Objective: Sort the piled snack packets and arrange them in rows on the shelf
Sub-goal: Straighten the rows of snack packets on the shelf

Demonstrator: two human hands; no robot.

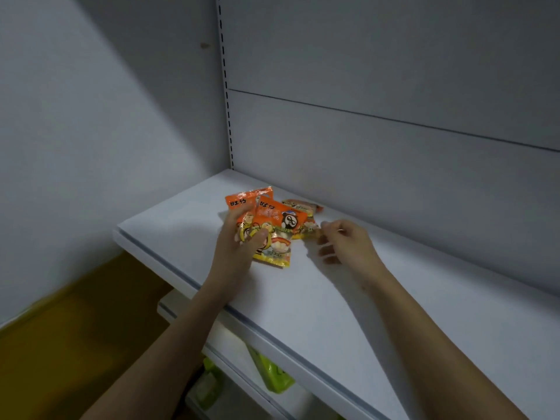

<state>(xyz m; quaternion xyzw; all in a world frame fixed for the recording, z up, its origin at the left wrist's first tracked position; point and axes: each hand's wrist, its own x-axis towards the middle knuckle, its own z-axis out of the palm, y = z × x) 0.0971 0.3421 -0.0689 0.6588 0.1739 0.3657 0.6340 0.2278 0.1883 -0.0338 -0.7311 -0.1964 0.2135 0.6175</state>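
Both forearms reach over the shelf [348, 298]: my left hand [239, 250] grips two orange snack packets [266, 222]; my right hand [345, 244], fingers loosely curled, holds nothing.

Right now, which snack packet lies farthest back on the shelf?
The flat reddish packet by the back panel, behind the orange packets, untouched by either hand.

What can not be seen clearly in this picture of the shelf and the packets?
- Head view: how many packets are in the pile; they overlap and the left hand covers some.
- Whether the right hand pinches a packet edge; its fingers are blurred.
- The green packs below: the shelf hides most of them.
- Small print on the packets: too small.
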